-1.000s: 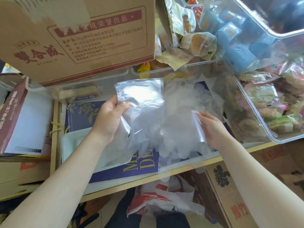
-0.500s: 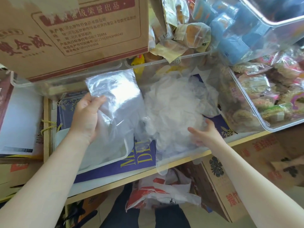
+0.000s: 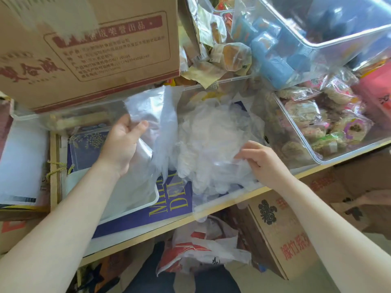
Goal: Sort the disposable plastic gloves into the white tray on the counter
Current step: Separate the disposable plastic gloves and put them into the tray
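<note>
A loose heap of clear disposable gloves (image 3: 213, 136) lies in a clear plastic bin (image 3: 224, 197) on the counter. My left hand (image 3: 122, 142) holds a flat stack of gloves (image 3: 156, 115) upright between thumb and fingers, above the white tray (image 3: 148, 205). The tray sits at the left of the heap with some clear plastic inside it. My right hand (image 3: 262, 161) rests on the near right side of the heap, its fingers curled and pinching a glove there.
A large cardboard box (image 3: 88, 49) overhangs the back left. Clear bins of wrapped snacks (image 3: 330, 132) and blue packets (image 3: 275, 53) stand at the right. A purple box (image 3: 169, 208) lies under the tray. Cartons (image 3: 281, 233) and a plastic bag (image 3: 201, 250) sit below the counter edge.
My left hand has kept the glove stack while it shifted left toward the tray. My right hand dropped onto the heap and its fingers have closed on a glove.
</note>
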Demonstrator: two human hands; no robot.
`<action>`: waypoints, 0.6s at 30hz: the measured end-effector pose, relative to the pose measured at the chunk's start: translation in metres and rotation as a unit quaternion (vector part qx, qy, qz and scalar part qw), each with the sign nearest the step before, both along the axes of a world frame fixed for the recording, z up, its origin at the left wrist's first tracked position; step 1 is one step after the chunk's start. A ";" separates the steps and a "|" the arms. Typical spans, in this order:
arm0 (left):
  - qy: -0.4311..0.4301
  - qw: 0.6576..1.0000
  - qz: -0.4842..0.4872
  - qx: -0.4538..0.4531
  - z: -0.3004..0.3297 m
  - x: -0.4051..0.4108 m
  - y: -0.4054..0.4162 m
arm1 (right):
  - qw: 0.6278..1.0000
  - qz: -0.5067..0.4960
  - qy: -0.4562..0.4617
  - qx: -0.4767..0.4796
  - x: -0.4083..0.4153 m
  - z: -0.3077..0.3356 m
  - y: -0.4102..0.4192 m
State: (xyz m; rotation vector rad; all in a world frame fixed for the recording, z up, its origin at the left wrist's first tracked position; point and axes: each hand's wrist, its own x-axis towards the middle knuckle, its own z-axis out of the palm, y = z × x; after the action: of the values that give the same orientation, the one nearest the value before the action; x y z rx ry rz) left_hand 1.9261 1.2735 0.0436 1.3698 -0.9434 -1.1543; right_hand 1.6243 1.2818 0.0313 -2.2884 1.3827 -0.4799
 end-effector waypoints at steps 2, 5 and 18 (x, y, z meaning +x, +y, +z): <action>-0.020 0.999 -0.028 -0.019 0.008 -0.005 -0.004 | 0.987 0.112 0.071 0.086 0.017 0.044 -0.006; -0.037 0.995 -0.086 -0.031 0.017 -0.017 -0.006 | 0.930 0.203 0.169 0.254 0.046 0.089 -0.006; -0.048 0.931 -0.360 0.020 0.036 -0.060 0.024 | 0.982 0.173 0.065 -0.032 0.076 0.093 -0.019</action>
State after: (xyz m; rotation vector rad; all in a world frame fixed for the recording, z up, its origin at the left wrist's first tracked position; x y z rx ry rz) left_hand 1.8656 1.2973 0.0792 1.1370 -1.5760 -1.6595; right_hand 1.7002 1.2628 0.1242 -2.5821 1.0016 -0.2700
